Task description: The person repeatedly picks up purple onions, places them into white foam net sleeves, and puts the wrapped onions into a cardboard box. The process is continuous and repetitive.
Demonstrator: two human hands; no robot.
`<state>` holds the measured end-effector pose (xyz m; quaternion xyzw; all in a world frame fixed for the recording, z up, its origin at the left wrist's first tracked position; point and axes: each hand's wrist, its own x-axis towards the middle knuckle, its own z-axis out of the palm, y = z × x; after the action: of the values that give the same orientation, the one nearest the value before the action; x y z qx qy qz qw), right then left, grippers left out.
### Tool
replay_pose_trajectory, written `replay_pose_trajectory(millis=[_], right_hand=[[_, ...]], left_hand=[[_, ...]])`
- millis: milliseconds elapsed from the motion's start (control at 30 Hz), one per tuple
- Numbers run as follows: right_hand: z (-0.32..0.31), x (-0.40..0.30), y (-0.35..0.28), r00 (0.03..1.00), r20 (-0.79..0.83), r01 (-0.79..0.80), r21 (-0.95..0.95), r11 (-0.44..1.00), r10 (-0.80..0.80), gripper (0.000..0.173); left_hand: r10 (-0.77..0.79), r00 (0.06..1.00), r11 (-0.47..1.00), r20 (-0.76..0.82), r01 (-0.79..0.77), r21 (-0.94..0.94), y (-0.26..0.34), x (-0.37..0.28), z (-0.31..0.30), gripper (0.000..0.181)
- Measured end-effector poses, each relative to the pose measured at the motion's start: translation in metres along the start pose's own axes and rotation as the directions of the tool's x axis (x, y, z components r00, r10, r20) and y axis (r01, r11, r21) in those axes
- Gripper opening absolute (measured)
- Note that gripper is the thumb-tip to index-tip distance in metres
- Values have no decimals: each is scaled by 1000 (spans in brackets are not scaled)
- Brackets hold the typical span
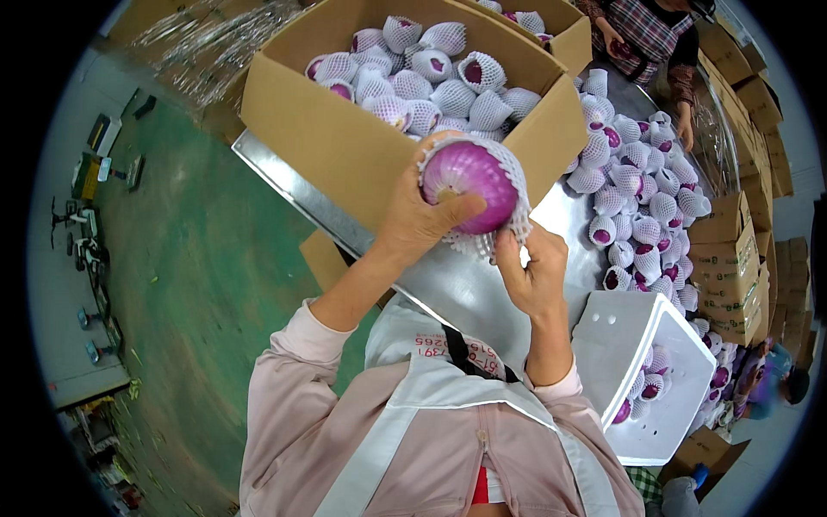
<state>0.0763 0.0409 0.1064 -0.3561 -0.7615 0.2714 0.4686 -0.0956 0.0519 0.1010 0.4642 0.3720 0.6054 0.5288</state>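
Observation:
A large purple onion (475,181), partly wrapped in a white foam net sleeve (515,187), is between my hands. My left hand (429,207) grips it, thumb across its front. The fingers of my right hand (533,265) pinch the sleeve's lower edge. Both hands are over the metal table (478,291), close to the near corner of a cardboard box (323,152). Inside that box lie several net-sleeved onions (410,84). A big heap of sleeved onions (646,194) spreads over the table on the right.
A white foam box (620,349) lies on its side at the right, with sleeved onions inside. Another cardboard box (572,42) stands behind the first. A co-worker (652,39) in a plaid apron holds an onion at the upper right. Stacked cartons (723,271) line the right side.

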Motion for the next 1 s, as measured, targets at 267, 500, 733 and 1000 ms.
replay_pose_trajectory(millis=[267, 500, 733, 1000], right_hand=[[-16, 10, 41, 978, 9, -206, 181, 962, 208, 9], [-49, 1, 146, 883, -313, -266, 279, 923, 349, 9], [-105, -17, 323, 739, -616, -568, -352, 744, 273, 49], [-140, 43, 379, 785, -440, -618, -510, 598, 437, 80]], left_hand=[[-206, 978, 976, 19, 207, -64, 5, 47, 16, 82], [213, 977, 720, 0, -157, 676, 13, 191, -75, 76], [60, 985, -146, 165, -154, 977, -48, 263, -219, 90], [130, 984, 209, 118, -144, 967, -34, 230, -86, 82]])
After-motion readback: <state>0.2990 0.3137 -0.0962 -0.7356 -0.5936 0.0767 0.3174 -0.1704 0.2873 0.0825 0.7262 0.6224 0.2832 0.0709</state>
